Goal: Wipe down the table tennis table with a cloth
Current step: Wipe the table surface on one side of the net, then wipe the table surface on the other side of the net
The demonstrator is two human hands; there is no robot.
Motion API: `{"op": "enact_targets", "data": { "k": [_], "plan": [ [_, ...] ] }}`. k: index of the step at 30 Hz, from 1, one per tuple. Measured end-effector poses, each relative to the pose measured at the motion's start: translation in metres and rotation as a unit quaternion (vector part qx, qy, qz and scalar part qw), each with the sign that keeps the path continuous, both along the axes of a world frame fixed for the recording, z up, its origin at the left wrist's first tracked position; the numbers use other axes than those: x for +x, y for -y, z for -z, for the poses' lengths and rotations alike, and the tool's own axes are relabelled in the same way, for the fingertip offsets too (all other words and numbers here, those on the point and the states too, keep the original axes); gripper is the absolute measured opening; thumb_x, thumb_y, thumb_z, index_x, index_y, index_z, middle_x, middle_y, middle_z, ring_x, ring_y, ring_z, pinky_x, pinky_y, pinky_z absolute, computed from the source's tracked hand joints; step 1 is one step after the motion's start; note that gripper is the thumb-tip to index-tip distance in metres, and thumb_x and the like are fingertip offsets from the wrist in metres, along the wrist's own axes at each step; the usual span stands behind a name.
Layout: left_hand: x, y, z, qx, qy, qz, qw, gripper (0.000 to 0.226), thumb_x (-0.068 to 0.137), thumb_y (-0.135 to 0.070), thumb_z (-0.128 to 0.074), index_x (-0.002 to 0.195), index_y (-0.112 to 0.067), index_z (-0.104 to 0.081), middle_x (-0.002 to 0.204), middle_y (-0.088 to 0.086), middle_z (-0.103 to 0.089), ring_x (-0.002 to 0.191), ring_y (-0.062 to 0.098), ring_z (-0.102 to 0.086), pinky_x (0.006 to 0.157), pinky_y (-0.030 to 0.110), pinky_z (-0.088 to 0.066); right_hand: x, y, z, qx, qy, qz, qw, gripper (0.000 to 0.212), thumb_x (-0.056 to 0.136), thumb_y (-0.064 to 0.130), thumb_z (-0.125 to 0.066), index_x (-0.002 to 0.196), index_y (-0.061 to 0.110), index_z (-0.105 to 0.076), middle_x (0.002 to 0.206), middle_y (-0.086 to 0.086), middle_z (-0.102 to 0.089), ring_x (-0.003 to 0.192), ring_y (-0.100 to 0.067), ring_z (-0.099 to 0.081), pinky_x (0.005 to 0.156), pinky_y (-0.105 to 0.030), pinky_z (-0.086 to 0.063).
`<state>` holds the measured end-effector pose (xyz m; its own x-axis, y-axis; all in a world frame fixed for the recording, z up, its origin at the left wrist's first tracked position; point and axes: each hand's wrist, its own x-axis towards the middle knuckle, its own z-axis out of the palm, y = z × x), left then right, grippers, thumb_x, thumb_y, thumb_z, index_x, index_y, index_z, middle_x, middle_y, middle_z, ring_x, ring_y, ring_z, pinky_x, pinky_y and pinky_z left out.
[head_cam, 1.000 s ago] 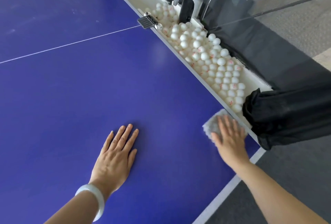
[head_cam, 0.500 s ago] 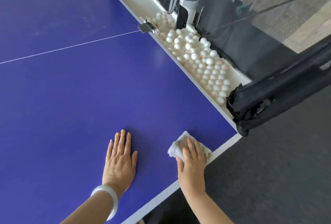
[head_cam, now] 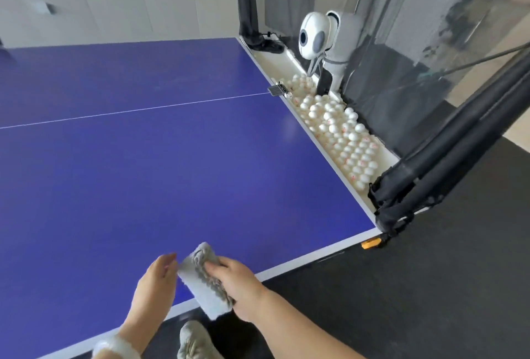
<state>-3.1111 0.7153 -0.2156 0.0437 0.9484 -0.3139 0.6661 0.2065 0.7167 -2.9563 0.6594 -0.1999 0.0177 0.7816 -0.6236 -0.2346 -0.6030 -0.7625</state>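
Pale panelled wall across top of frame; below, broad blue table tennis table with white lines (head_cam: 172,172), no streaks or damp marks visible, so wiped share impossible to read. Judged mid-task, no stroke under way: folded grey-white fluffy cloth (head_cam: 198,281) at lower centre, apparently lifted clear of near edge, overhanging it. Gripped along right side by right hand (head_cam: 241,290), fingers curled over pile. Left hand (head_cam: 156,284) just beside left edge, fingertips at cloth; pinching or merely touching, cannot tell. Probably refolding before next pass.
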Motion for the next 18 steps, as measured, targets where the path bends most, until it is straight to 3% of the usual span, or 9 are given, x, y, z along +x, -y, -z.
{"op": "enact_targets", "data": {
  "k": [2,4,7,10,13,14,16,18],
  "plan": [
    [-0.013,0.022,-0.019,0.039,0.030,-0.030,0.998,0.032,0.103,-0.029,-0.045,0.133,-0.026,-0.057,0.130,-0.002,-0.058,0.106,0.018,-0.054,0.085,0.037,-0.041,-0.024,0.002,-0.014,-0.014,-0.125,0.005,0.992,0.022,0.101,0.025,-0.056,0.114,0.012,-0.069,0.117,-0.011,-0.071,0.100,-0.021,-0.069,0.093,-0.035,-0.054],
    [-0.026,0.039,-0.036,0.076,0.048,-0.050,0.995,0.035,0.103,-0.031,-0.045,0.137,-0.028,-0.054,0.138,-0.006,-0.053,0.117,0.015,-0.051,0.095,0.039,-0.040,-0.052,0.002,-0.035,-0.031,-0.232,-0.010,0.972,0.032,0.101,0.037,-0.054,0.118,0.014,-0.069,0.122,-0.007,-0.070,0.106,-0.018,-0.068,0.097,-0.032,-0.053],
    [-0.054,0.055,-0.061,0.150,-0.053,-0.066,0.985,0.042,0.105,-0.025,-0.037,0.147,-0.026,-0.044,0.155,-0.009,-0.037,0.146,0.009,-0.027,0.118,0.034,-0.019,-0.101,0.000,-0.069,-0.027,-0.326,-0.072,0.942,0.055,0.098,0.056,-0.045,0.138,0.020,-0.057,0.134,0.002,-0.063,0.127,-0.013,-0.057,0.115,-0.034,-0.037],
    [-0.103,0.064,-0.084,0.198,-0.100,-0.082,0.972,0.046,0.107,-0.025,-0.025,0.153,-0.032,-0.029,0.158,-0.019,-0.020,0.146,-0.006,-0.004,0.121,0.025,-0.005,-0.155,-0.001,-0.103,-0.022,-0.302,-0.127,0.945,0.044,0.099,0.046,-0.054,0.133,0.018,-0.061,0.126,0.000,-0.068,0.119,-0.016,-0.064,0.110,-0.038,-0.044],
    [-0.171,0.077,-0.096,0.203,-0.089,-0.058,0.973,0.047,0.107,-0.034,-0.023,0.153,-0.041,-0.021,0.158,-0.028,-0.009,0.144,-0.013,0.003,0.117,0.018,-0.003,-0.207,-0.005,-0.125,-0.046,-0.301,-0.112,0.946,0.038,0.105,0.034,-0.045,0.118,0.006,-0.066,0.110,-0.013,-0.074,0.100,-0.025,-0.072,0.086,-0.036,-0.059],
    [-0.197,0.082,-0.094,0.185,-0.120,-0.063,0.973,0.048,0.107,-0.037,-0.021,0.155,-0.041,-0.015,0.159,-0.027,-0.005,0.146,-0.010,0.005,0.118,0.020,-0.002,-0.225,-0.004,-0.130,-0.057,-0.289,-0.102,0.950,0.039,0.106,0.033,-0.043,0.119,0.003,-0.065,0.110,-0.017,-0.073,0.099,-0.028,-0.072,0.086,-0.039,-0.058],
    [-0.251,0.097,-0.089,0.103,-0.212,-0.150,0.960,0.052,0.107,-0.038,-0.018,0.158,-0.031,-0.009,0.164,-0.015,-0.001,0.152,0.007,0.004,0.123,0.030,-0.003,-0.262,-0.001,-0.131,-0.067,-0.246,-0.100,0.962,0.041,0.106,0.033,-0.044,0.128,0.002,-0.058,0.121,-0.021,-0.066,0.110,-0.034,-0.065,0.098,-0.048,-0.050],
    [-0.293,0.118,-0.085,0.095,-0.215,-0.208,0.949,0.054,0.108,-0.035,-0.023,0.159,-0.022,-0.012,0.166,-0.006,0.000,0.153,0.015,0.004,0.123,0.034,-0.007,-0.306,0.007,-0.127,-0.073,-0.205,-0.129,0.968,0.041,0.105,0.035,-0.047,0.130,0.004,-0.056,0.126,-0.021,-0.064,0.115,-0.035,-0.062,0.105,-0.051,-0.045]
  ]
}}
